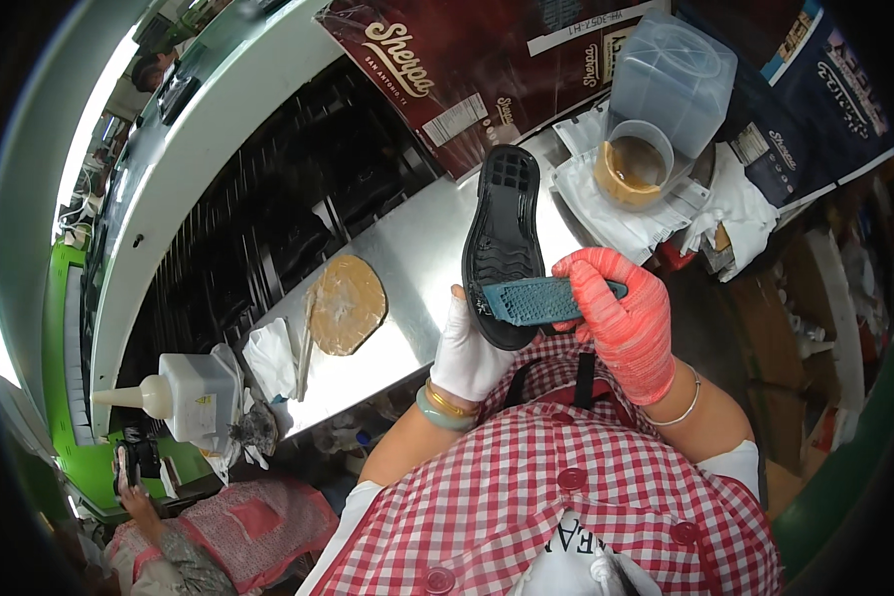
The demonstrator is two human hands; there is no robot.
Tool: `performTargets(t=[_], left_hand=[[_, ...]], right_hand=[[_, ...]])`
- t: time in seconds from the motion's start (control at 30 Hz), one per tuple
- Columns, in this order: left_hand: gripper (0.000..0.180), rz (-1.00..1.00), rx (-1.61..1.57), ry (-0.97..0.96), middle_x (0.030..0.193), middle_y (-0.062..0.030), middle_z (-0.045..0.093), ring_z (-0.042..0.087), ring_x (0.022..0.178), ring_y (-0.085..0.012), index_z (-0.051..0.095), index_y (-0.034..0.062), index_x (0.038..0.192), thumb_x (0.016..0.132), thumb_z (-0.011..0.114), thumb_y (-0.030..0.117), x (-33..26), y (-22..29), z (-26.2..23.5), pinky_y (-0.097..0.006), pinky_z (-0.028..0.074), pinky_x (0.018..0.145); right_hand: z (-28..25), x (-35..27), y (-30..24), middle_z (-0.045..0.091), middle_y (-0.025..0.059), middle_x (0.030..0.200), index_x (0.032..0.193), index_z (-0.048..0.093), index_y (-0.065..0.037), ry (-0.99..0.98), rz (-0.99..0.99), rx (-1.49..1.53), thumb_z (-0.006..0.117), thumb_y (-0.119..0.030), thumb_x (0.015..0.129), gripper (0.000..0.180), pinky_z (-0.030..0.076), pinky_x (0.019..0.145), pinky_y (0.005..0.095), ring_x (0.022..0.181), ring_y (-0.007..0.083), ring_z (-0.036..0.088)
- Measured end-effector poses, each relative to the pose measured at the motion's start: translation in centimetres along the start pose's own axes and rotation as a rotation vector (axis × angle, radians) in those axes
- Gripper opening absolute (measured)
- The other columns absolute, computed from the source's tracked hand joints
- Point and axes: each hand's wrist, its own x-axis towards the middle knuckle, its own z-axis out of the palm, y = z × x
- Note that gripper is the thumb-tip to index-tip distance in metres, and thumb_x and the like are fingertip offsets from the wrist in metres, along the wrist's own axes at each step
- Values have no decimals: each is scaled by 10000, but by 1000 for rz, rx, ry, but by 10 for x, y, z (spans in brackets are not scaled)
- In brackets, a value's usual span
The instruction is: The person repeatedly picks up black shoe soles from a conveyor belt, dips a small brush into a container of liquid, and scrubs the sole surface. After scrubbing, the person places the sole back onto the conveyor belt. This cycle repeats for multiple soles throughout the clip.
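My left hand (472, 353), in a white glove, holds a black shoe sole (504, 230) by its near end, tread side up, pointing away from me. My right hand (621, 313), in a red-orange glove, is shut on a teal brush (541, 298) laid across the near part of the sole. Both hands are above the edge of a metal work surface (422, 248).
A clear plastic container with a cup of tan glue (638, 164) stands on white paper at the far right. A tan glue-stained pad (346, 303) lies on the metal surface. A white squeeze bottle (184, 395) sits at left. Another person's hand (129, 487) holds a phone at lower left.
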Motion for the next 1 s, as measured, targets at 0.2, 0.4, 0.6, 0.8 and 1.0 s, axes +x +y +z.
performTargets(t=[0.2, 0.4, 0.6, 0.8, 1.0], left_hand=[[684, -20, -17, 171, 1249, -127, 516, 538, 1100, -288, 439, 98, 1297, 882, 343, 633, -2, 6, 8, -457, 489, 860], [665, -21, 222, 257, 1227, -99, 539, 558, 1067, -259, 464, 117, 1280, 891, 310, 634, -10, 12, -8, -416, 497, 827], [570, -227, 50, 156, 1015, -132, 635, 626, 774, -240, 519, 87, 1197, 947, 271, 535, -18, 37, -35, -334, 498, 579], [530, -398, 163, 205, 860, -124, 662, 602, 513, -281, 549, 86, 1115, 929, 332, 533, -18, 68, -48, -298, 406, 345], [525, -552, 309, 317, 737, -134, 646, 595, 486, -254, 574, 33, 1013, 932, 354, 502, -13, 112, -61, -252, 386, 320]], right_hand=[[4, -3, 6, 641, 73, 773, 942, 628, 36, -101, -6, -105, 547, -135, 907, 193, 498, 565, 220, 617, 99, 604], [6, 11, 8, 653, 92, 875, 995, 621, 37, -325, 25, -259, 543, -113, 905, 191, 524, 610, 227, 711, 117, 632], [23, 34, 1, 634, 64, 903, 1034, 615, 24, -490, 228, -291, 553, -196, 910, 259, 480, 554, 199, 660, 93, 594], [47, 58, 15, 628, 32, 791, 1012, 629, -14, -561, 318, -258, 613, -275, 869, 298, 388, 469, 171, 525, 48, 544], [69, 78, 34, 620, 39, 750, 986, 649, -7, -573, 296, -242, 632, -228, 837, 267, 398, 488, 190, 532, 62, 544]])
